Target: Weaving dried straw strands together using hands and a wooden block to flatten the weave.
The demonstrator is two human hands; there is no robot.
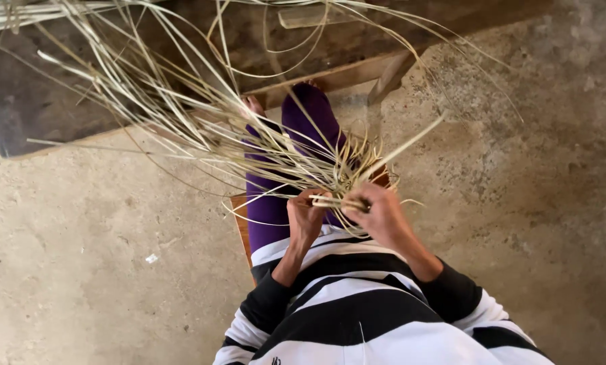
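Note:
A bundle of long pale cane strips [181, 115] fans out from my lap toward the upper left. The strips meet in a tight woven knot [343, 182] just above my hands. My left hand [304, 217] pinches strips at the near side of that knot. My right hand [378, 213] is closed around the strips on the right, with one stiff strip [411, 143] sticking up to the right. I wear purple trousers [265, 203] and a black-and-white striped top [357, 304]. My bare feet [252, 105] point away from me.
I sit on a small wooden stool [240, 223] on a rough concrete floor [93, 257]. A dark wooden bench [39, 101] runs across the top, with a wooden rail [330, 78] by my feet. A small white scrap [152, 258] lies on the floor at left.

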